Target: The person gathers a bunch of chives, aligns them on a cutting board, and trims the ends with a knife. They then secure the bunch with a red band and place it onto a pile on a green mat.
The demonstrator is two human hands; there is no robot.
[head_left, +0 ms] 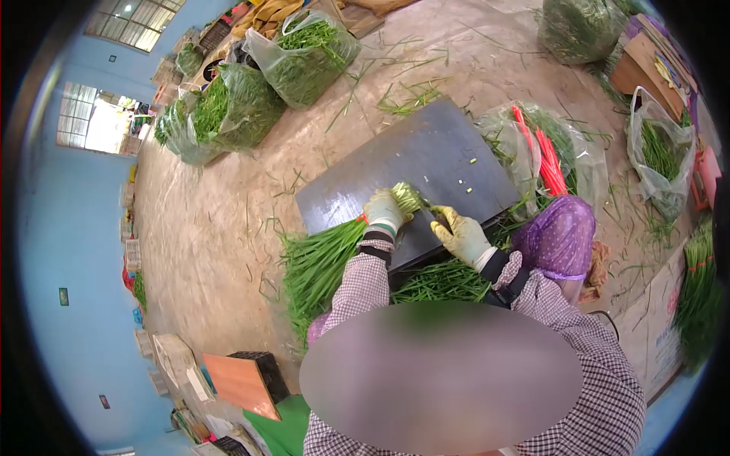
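Now I see from my distance the left hand (pixel 386 211), in a pale glove, with its grip closed around the chive bundle (pixel 323 258). The bundle lies across the left near part of the dark worktop (pixel 403 144); its pale ends point to the right hand, and its green leaves hang over the edge. An orange-red band (pixel 362 218) goes around the stalks just beside the left hand. The right hand (pixel 462 234), in a stained glove, is near these pale ends, its fingers bent; I cannot tell if its grip pinches something. Small cut pieces (pixel 468 182) lie farther on the worktop. Loose chives (pixel 445 281) are below its near edge, and red strips (pixel 549 163) rest at the clear plastic bag (pixel 595 152) on the right.
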